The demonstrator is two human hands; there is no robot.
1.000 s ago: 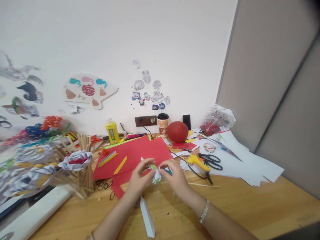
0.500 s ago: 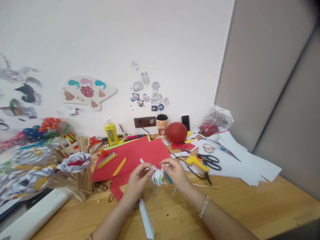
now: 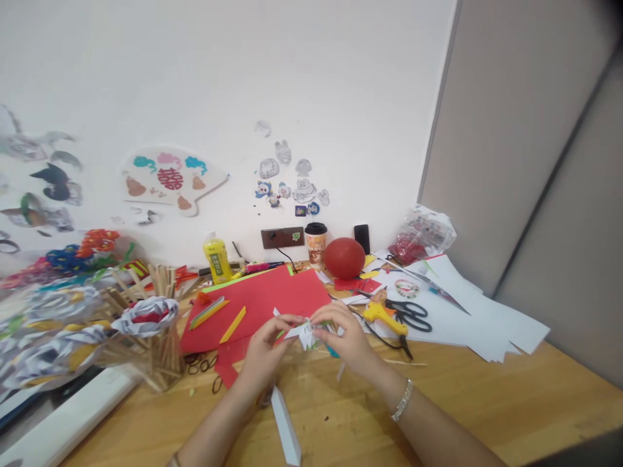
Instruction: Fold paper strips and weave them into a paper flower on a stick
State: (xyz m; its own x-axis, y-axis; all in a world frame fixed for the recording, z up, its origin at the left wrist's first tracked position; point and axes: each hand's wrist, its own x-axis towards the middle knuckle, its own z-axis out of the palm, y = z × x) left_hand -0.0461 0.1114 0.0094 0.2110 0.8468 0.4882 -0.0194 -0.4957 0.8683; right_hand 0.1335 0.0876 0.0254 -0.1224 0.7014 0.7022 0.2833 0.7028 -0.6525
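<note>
A small folded paper piece point(image 3: 305, 333), white with green and dark print, is pinched between both my hands just above the wooden table point(image 3: 462, 402). My left hand point(image 3: 265, 350) grips its left side with thumb and fingers closed. My right hand point(image 3: 343, 337), a bracelet on its wrist, pinches the right side. Under my hands lies a red paper sheet point(image 3: 263, 298) with yellow and green strips on it. A folded white paper strip point(image 3: 286, 433) rests on the table below my hands.
A yellow glue gun point(image 3: 382, 313) and black scissors point(image 3: 413, 312) lie right of my hands on white sheets point(image 3: 487, 324). At the back stand a red ball point(image 3: 344, 257), paper cup point(image 3: 315, 243) and yellow bottle point(image 3: 217, 257). A stick holder with paper flowers point(image 3: 146, 318) sits left.
My hands have turned the paper piece and lifted it a little, with the fingers closing nearer together on it. The view has shifted only slightly.
</note>
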